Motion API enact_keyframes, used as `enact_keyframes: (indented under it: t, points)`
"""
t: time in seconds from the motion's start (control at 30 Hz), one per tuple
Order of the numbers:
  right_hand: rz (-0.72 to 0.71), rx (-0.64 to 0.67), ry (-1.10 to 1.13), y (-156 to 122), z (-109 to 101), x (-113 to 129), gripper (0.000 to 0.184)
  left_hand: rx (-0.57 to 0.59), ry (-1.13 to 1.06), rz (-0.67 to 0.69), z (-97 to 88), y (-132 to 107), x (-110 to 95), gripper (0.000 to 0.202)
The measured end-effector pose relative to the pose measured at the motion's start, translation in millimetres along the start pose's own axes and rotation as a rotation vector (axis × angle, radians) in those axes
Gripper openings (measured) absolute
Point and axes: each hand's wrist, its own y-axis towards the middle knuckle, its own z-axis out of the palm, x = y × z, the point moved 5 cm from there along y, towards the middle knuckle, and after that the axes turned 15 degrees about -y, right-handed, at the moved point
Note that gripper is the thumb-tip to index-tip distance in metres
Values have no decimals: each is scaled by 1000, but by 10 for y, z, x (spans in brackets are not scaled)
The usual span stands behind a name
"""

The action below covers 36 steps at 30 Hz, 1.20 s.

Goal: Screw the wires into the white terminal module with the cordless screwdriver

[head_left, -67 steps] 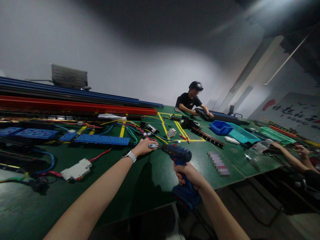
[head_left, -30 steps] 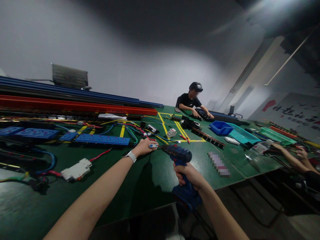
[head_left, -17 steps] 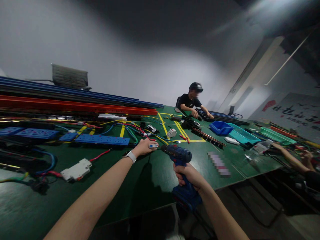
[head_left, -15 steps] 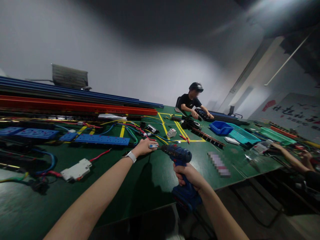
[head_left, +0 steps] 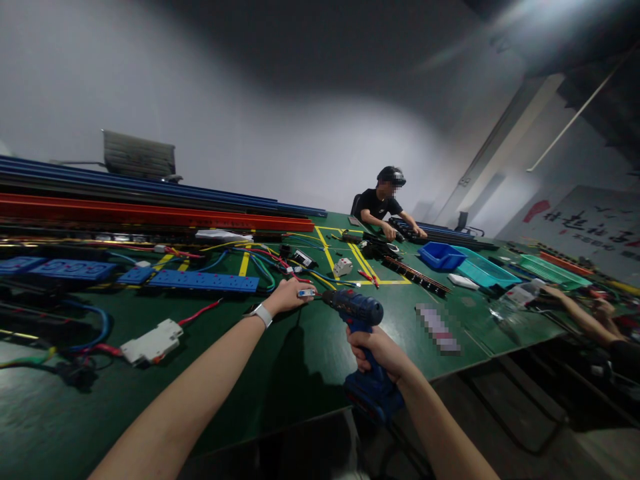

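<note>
My right hand [head_left: 377, 352] is wrapped round the handle of a blue cordless drill [head_left: 357, 308], its chuck pointing left. My left hand [head_left: 287, 297], with a pale band at the wrist, is closed on a small white-and-blue electrical part [head_left: 307, 293]. The drill's tip comes right up to this part; whether they touch I cannot make out. Just beyond my left hand lie loose coloured wires [head_left: 270, 267] and a white circuit breaker [head_left: 343, 267]. Another white breaker [head_left: 153, 342] with a red wire rests to the left of my forearm.
Blue socket strips [head_left: 205, 280] and a long orange rail [head_left: 150, 212] stretch across the left of the green table [head_left: 310, 360]. A blue bin [head_left: 441, 257] and a turquoise tray [head_left: 485, 268] stand to the right. One person [head_left: 383, 203] works opposite; another person's arm [head_left: 583, 313] reaches in at right.
Nearly nothing differs. Both hands, the drill and the small part keep their places; the view has shifted very slightly.
</note>
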Motion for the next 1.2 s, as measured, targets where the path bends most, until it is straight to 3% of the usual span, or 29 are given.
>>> enact_keyframes:
  t: [1.2]
  points:
    - [6,-6,-46,-17,5,43,20,-14,-12,-31,-13,2,-24,40]
